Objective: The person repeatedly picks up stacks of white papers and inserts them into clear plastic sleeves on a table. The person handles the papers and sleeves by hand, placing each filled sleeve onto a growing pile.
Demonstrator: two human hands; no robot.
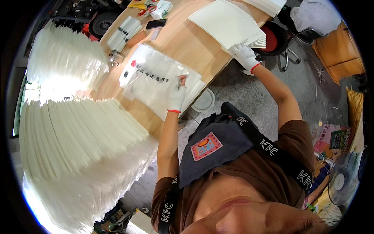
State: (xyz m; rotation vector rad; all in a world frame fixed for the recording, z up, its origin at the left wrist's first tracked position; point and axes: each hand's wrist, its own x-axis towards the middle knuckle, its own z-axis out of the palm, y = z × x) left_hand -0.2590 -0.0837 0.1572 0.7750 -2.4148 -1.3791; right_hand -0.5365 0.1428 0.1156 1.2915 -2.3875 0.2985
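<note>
My left hand (177,95), in a white glove with bare fingertips showing, is at the near right edge of a pile of clear plastic bags (150,93) with dark printing. Its fingers are bent and closed on the top bag. My right hand (244,57), also gloved in white with a red cuff, reaches to the near corner of a fanned stack of cream paper sheets (224,23). Its fingers are closed on the sheets at that corner; the fingertips are partly hidden.
Tall stacks of filled clear sleeves (78,136) stand left of the wooden table (194,50). Farther along lie a phone (156,23), a glass jar (116,57), a wooden block (136,39) and scissors (150,7). A stool (272,39) and a fan (343,179) are at right.
</note>
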